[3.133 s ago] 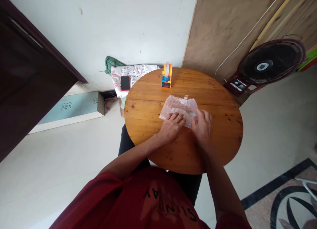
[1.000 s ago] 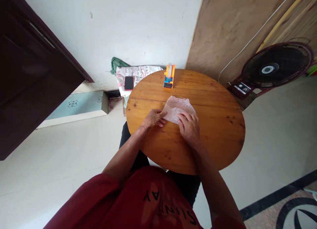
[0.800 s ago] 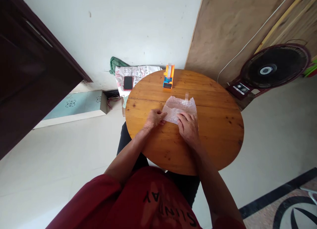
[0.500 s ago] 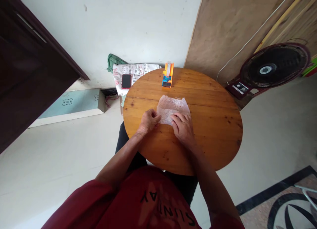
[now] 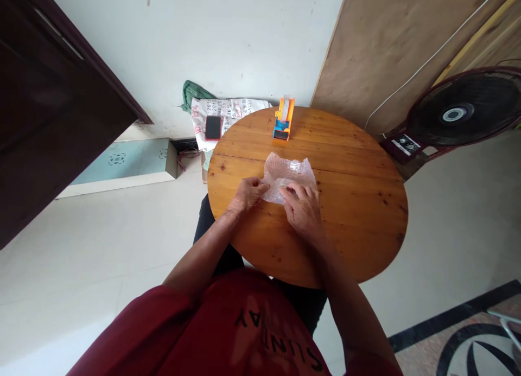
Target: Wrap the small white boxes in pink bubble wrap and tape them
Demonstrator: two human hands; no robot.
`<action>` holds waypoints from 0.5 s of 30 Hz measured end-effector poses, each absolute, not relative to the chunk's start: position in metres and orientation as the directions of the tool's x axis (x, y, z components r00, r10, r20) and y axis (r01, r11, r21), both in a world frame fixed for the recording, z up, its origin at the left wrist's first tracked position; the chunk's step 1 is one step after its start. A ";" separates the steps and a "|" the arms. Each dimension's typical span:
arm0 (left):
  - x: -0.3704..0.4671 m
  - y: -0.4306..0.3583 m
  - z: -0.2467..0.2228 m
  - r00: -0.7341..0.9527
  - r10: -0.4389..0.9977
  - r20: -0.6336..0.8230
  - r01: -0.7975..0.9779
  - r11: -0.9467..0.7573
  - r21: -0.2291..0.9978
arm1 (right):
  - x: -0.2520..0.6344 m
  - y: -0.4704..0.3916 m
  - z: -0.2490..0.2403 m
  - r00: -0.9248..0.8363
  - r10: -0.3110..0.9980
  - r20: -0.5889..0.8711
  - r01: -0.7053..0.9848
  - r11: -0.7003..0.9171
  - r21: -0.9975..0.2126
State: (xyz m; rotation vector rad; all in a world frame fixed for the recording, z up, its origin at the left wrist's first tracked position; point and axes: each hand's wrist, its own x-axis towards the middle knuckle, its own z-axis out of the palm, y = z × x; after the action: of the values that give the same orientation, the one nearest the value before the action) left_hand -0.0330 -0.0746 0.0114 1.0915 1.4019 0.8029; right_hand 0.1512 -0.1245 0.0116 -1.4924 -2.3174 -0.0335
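A piece of clear bubble wrap [image 5: 290, 169] lies on the round wooden table in front of me, its near part folded over. My left hand [image 5: 250, 193] pinches the wrap's left near corner between thumb and fingers. On the right, my right hand [image 5: 303, 206] has its fingers curled over the near fold, thumb and fingertips gripping the film. Whether anything sits inside the fold cannot be made out.
An orange and blue tape dispenser [image 5: 284, 119] stands at the far side of the wooden table [image 5: 358, 213]. Beyond the left edge, a phone [image 5: 213, 128] rests on a printed white sack [image 5: 236, 108]. A large dark fan [image 5: 456, 113] is at the right.
The view has shifted slightly, so the table and the things on it appear farther right. My left fingers have straightened a little along the wrap's corner; my right hand still grips the fold.
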 end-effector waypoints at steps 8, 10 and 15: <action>-0.008 -0.072 0.008 0.014 0.977 -0.213 0.154 0.209 0.966 | 0.151 -0.122 0.016 -0.371 0.874 0.314 0.882 0.438 -0.177; -0.002 -0.074 0.013 0.052 0.964 -0.259 0.117 0.252 0.961 | 0.152 -0.122 0.016 -0.378 0.874 0.305 0.877 0.444 -0.184; 0.003 -0.078 0.020 0.108 0.963 -0.245 0.109 0.234 0.966 | 0.154 -0.122 0.015 -0.358 0.881 0.310 0.867 0.437 -0.241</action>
State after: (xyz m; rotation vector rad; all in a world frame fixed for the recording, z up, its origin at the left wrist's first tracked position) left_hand 0.0030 -0.0785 0.0203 1.1504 1.2935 0.8958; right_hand 0.1539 -0.1215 0.0152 -1.4826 -2.3036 0.0501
